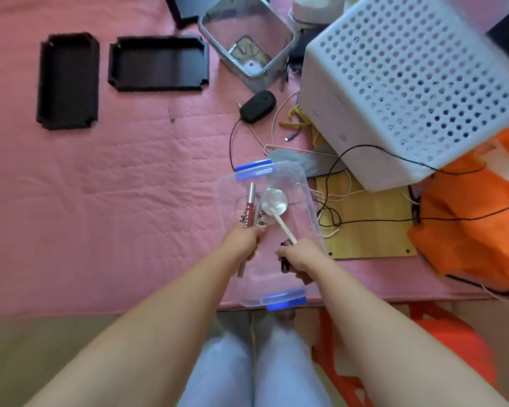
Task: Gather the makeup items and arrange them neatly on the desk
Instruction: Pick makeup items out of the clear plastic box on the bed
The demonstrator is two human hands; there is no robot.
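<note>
My left hand is closed around a lip gloss tube and a thin pencil, my right hand around a white stick and a small dark bottle, all over the clear box. They seem light, stiff and smooth, so I hold each near its middle. A round mirror lies in the box, probably fragile; cables and a white basket crowd the right side
</note>
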